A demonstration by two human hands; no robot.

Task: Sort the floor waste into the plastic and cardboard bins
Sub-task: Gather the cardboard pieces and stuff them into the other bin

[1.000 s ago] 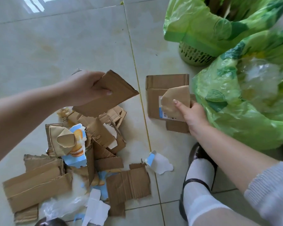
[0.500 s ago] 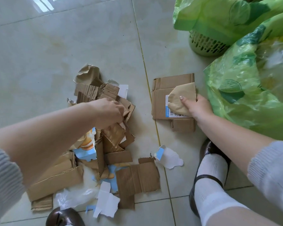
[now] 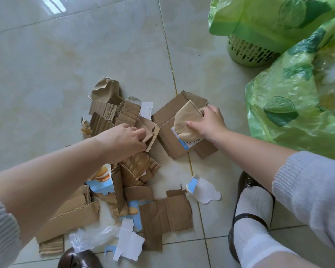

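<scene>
A heap of torn brown cardboard pieces (image 3: 124,117) lies on the tiled floor, mixed with blue printed carton scraps (image 3: 102,187) and white paper. My left hand (image 3: 122,141) reaches into the heap and grips a folded cardboard piece (image 3: 150,130). My right hand (image 3: 208,120) holds a stack of cardboard: a pale tan piece (image 3: 188,120) on top of a flattened box with a label (image 3: 170,140), low over the floor. Crumpled clear plastic (image 3: 91,236) lies at the near edge of the heap.
Two bins lined with green plastic bags stand at the right: a far one with a slotted green basket (image 3: 248,53) and a nearer bag (image 3: 298,105). My shoes and white socks (image 3: 251,213) are at the bottom. A white and blue paper scrap (image 3: 203,189) lies alone.
My left hand dropped from holding a cardboard piece in the air down into the heap and took hold of another piece. My right hand swung its stack left, towards the heap.
</scene>
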